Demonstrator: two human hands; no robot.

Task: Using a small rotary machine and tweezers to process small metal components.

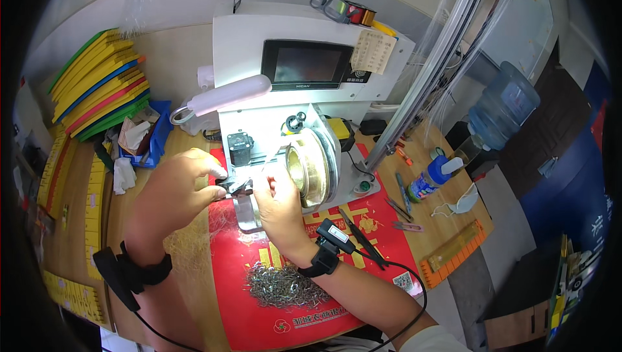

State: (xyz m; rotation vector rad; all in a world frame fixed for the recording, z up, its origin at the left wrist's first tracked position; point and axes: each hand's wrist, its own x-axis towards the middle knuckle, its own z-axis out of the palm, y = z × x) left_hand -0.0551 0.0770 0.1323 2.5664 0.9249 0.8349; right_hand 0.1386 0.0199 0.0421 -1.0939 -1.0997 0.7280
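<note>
1. Left hand: thumb and forefinger a narrow gap apart, tips at the left end of the clamp mechanism; whether they grip it cannot be told
2. Right hand: fingers curled in, thumb side to the mechanism, just left of the spool; what lies between the fingertips is hidden
3. Clamp mechanism: small, dark and metallic, at the front of the white machine, between the two hands
4. Spool: gold-coloured winding, on the machine, close to the right hand
5. White machine: bears a dark screen; a pale lamp crosses its front
6. Metal hooks: small, many, heaped on the red mat, below the right wrist
7. Tweezers-like dark tool: lying slantwise on the mat, right of the right wrist
8. Yellow boards: stacked at the far left with green, blue and red ones, beside a blue tray
9. Bottle: blue-capped, upright on the table, right of the machine
</note>
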